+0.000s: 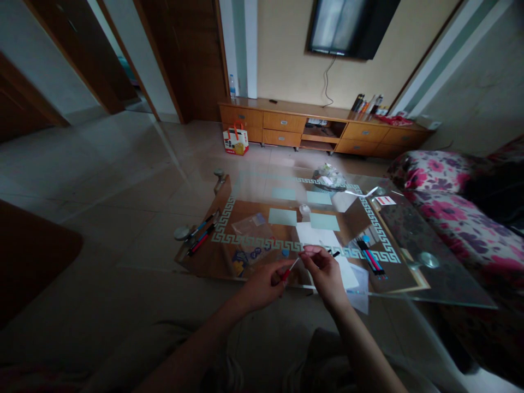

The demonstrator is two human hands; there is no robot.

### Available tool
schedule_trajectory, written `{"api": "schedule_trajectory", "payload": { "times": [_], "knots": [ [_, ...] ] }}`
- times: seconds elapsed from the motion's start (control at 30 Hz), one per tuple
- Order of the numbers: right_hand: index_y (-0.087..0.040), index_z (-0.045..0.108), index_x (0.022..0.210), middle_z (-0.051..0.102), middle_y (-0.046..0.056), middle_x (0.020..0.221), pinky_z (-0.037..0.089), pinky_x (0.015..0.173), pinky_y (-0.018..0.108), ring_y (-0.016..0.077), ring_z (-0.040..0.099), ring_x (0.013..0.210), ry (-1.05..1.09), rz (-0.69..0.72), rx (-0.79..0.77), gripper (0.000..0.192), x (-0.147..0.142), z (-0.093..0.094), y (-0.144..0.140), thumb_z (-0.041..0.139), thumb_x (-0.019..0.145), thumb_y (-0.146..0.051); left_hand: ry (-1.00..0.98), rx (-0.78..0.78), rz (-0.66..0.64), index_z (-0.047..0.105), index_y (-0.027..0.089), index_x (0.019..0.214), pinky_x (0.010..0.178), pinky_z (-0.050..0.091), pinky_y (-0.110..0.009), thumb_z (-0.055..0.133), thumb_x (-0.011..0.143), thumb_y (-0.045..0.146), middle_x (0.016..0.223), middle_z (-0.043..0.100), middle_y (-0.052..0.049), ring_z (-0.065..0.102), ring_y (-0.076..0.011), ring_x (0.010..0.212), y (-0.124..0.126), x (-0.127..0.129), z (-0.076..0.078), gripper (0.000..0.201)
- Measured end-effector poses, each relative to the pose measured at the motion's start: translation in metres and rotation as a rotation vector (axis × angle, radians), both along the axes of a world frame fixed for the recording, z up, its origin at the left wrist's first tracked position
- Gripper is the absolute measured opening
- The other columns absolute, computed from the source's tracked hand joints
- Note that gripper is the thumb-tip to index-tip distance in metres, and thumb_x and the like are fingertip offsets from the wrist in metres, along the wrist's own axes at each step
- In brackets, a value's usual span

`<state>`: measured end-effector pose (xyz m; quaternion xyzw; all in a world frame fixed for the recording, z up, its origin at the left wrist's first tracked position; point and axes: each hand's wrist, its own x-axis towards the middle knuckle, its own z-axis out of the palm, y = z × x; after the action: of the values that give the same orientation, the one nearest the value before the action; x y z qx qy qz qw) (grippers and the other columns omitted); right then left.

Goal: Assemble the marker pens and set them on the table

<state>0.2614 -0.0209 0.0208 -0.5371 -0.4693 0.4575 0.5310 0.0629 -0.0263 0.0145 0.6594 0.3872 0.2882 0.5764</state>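
**Around the glass surface**

A glass surface (pixel 409 229) with a key-pattern border carries four pale green cards (pixel 282 216), a white sheet (pixel 317 236), a clear plastic bag (pixel 251 225) and loose pens at its left edge (pixel 200 233) and right side (pixel 370 256). A crumpled bag (pixel 329 177) sits at the far end. Beyond stand a wooden cabinet (pixel 286 123), a red-and-white paper bag (pixel 236 140) on the floor, a wall-mounted television (pixel 347 27) and a water bottle (pixel 232 86). A floral sofa (pixel 458 213) lies to the right.

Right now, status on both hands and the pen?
Left hand grips red pen. Right hand pinches its tip end. Both at near edge of glass table; white paper just beyond.
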Motion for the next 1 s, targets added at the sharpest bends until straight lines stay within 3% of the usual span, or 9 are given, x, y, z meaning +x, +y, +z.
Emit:
{"api": "schedule_trajectory", "payload": {
  "times": [0.17, 0.8, 1.0],
  "knots": [
    [-0.02, 0.065, 0.106, 0.072, 0.007, 0.094, 0.053, 0.078, 0.032, 0.0196, 0.068, 0.086, 0.001, 0.019, -0.014, 0.036, 0.0004, -0.0004, 0.0002, 0.075, 0.08, -0.043, 0.037, 0.012, -0.006, 0.053, 0.023, 0.14, 0.053, 0.04, -0.019, 0.056, 0.08, 0.014, 0.071, 0.061, 0.001, 0.055, -0.0113, 0.057, 0.0008, -0.0007, -0.0006, 0.061],
    [-0.02, 0.067, 0.104, 0.071, 0.007, 0.092, 0.051, 0.077, 0.032, 0.0196, 0.066, 0.084, 0.005, 0.005, -0.034, 0.038, -0.001, 0.0015, 0.0006, 0.077, 0.078, -0.046, 0.059, -0.004, -0.014, 0.053, 0.019, 0.14, 0.056, 0.038, -0.02, 0.058, 0.083, 0.018, 0.072, 0.059, 0.001, 0.05, -0.0098, 0.058, 0.0005, -0.0009, 0.0026, 0.057],
    [-0.02, 0.066, 0.103, 0.071, 0.007, 0.091, 0.051, 0.076, 0.033, 0.0203, 0.065, 0.083, 0.006, -0.003, -0.041, 0.038, -0.001, 0.0006, 0.0018, 0.077, 0.077, -0.046, 0.063, 0.009, -0.002, 0.056, 0.02, 0.135, 0.057, 0.041, -0.021, 0.058, 0.084, 0.02, 0.088, 0.067, -0.004, 0.054, -0.0106, 0.062, 0.0005, 0.0002, 0.006, 0.052]
  ]
}}
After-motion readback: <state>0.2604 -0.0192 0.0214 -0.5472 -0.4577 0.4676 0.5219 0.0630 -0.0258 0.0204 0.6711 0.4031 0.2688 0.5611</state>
